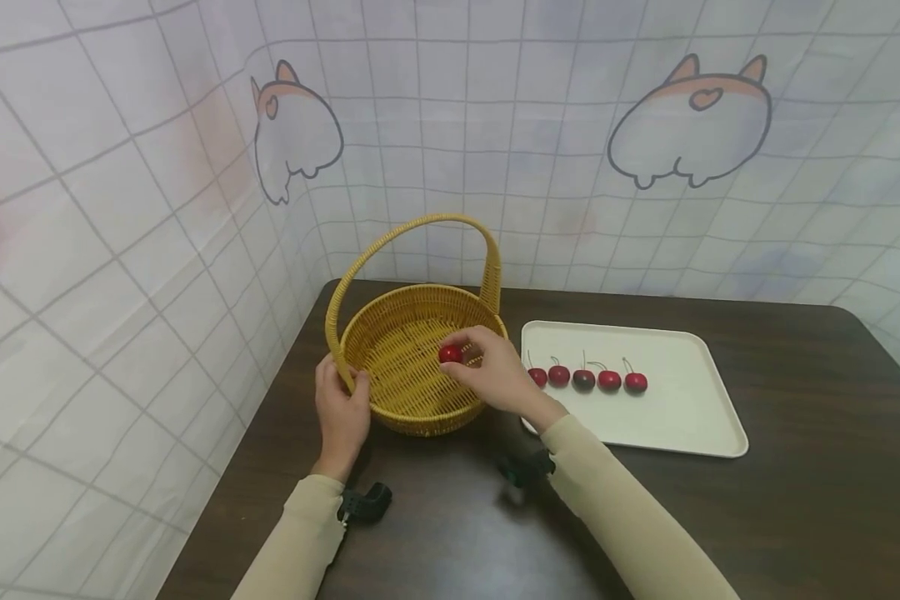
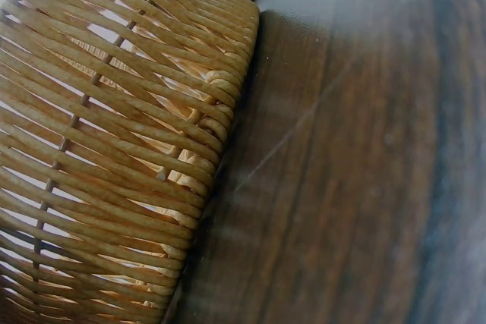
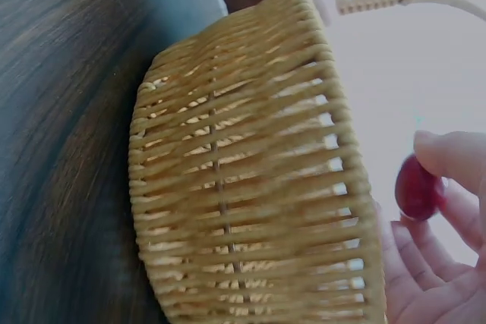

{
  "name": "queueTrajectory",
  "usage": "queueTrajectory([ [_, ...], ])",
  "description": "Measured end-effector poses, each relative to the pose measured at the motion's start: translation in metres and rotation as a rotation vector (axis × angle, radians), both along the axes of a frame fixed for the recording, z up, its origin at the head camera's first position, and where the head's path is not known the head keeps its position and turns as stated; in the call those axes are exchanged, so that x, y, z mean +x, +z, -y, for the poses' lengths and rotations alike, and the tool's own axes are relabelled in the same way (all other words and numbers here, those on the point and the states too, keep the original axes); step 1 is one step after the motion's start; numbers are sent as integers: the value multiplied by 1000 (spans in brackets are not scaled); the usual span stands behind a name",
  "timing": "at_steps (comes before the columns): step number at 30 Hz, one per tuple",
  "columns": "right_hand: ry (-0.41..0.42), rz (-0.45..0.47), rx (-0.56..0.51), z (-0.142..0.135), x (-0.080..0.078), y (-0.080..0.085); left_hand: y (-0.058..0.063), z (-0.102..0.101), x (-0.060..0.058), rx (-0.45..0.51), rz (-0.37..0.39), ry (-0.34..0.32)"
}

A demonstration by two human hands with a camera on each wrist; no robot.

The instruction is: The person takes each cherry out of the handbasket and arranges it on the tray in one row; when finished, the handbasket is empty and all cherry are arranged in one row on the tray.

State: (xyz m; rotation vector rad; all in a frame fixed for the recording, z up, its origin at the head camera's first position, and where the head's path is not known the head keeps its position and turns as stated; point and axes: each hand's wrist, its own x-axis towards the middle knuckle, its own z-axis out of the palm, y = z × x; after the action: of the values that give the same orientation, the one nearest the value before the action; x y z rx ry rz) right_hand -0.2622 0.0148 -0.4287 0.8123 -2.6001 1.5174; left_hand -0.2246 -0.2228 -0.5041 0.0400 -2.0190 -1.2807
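A yellow woven basket point(image 1: 425, 425) with a tall arched handle stands on the table. My left hand point(image 1: 342, 419) grips its left side at the foot of the handle, thumb on the rim. Over the basket's opening, my right hand point(image 1: 495, 367) pinches a dark red cherry point(image 1: 451, 354) between thumb and fingers. The right wrist view shows the same cherry point(image 3: 419, 187) just beyond the rim, held at the fingertips. In the left wrist view the basket's woven wall point(image 2: 114, 142) fills the left side, and the left hand is out of sight there.
Right of the basket lies a white rectangular tray point(image 1: 682, 400), with several stemmed cherries point(image 1: 609, 381) in a row along its left half. The dark wooden table point(image 1: 810, 400) meets a grid-patterned curtain point(image 1: 555, 208) at the back and left.
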Motion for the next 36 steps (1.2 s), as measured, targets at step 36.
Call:
queueTrajectory([
  [36, -401, -32, -3, -166, 2, -30, 1, 2, 1, 0, 0, -7],
])
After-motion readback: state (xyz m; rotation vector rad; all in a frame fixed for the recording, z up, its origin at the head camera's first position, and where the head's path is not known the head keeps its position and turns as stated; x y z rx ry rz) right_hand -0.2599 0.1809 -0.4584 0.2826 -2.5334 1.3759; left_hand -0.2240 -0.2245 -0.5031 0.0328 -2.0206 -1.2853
